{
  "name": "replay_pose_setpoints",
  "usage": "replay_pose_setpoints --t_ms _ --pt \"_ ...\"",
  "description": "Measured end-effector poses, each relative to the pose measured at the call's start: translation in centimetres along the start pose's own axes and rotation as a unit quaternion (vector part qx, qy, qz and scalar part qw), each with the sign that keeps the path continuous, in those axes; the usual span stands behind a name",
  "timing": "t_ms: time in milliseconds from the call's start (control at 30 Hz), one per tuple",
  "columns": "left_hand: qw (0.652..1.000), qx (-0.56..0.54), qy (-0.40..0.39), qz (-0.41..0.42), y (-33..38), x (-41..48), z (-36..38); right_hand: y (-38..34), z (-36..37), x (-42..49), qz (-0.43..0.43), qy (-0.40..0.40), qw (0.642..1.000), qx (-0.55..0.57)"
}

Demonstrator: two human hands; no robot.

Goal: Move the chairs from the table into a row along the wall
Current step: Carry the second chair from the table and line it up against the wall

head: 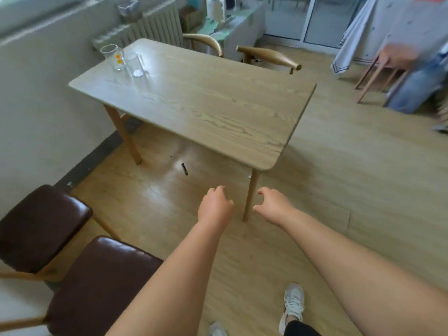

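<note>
A light wooden table point(213, 103) stands against the left wall. Two chairs with dark brown seats stand side by side at the lower left along the wall: one point(41, 224) farther, one point(101, 284) nearer. Behind the table's far edge, two more chairs show only their curved wooden backs point(206, 42) point(269, 57). My left hand point(215, 207) and my right hand point(274, 202) reach forward over the floor near the table's front leg, fingers loosely curled, holding nothing.
Two clear glasses point(114, 57) point(135, 65) stand on the table's far left corner. A radiator point(150, 27) lines the far wall. Another person point(417, 69) at the upper right handles a wooden chair point(373, 73). A small dark object point(184, 169) lies on the floor under the table.
</note>
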State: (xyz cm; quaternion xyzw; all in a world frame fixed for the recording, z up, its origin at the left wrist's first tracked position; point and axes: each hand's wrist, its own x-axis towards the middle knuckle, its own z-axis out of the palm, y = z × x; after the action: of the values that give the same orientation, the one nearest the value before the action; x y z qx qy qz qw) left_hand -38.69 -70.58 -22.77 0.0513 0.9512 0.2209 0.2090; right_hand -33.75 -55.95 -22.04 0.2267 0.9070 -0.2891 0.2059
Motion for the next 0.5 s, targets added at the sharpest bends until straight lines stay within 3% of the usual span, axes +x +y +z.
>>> replay_pose_setpoints --t_ms 333,500 --pt "0.998 0.015 -0.003 0.068 20.1 5.2 7.1 16.6 -13.9 6.2 0.06 0.035 0.997 0.026" --pt "0.995 0.036 -0.016 0.088 25.9 7.9 9.8 21.0 -18.9 9.3 0.069 0.046 0.996 0.023"
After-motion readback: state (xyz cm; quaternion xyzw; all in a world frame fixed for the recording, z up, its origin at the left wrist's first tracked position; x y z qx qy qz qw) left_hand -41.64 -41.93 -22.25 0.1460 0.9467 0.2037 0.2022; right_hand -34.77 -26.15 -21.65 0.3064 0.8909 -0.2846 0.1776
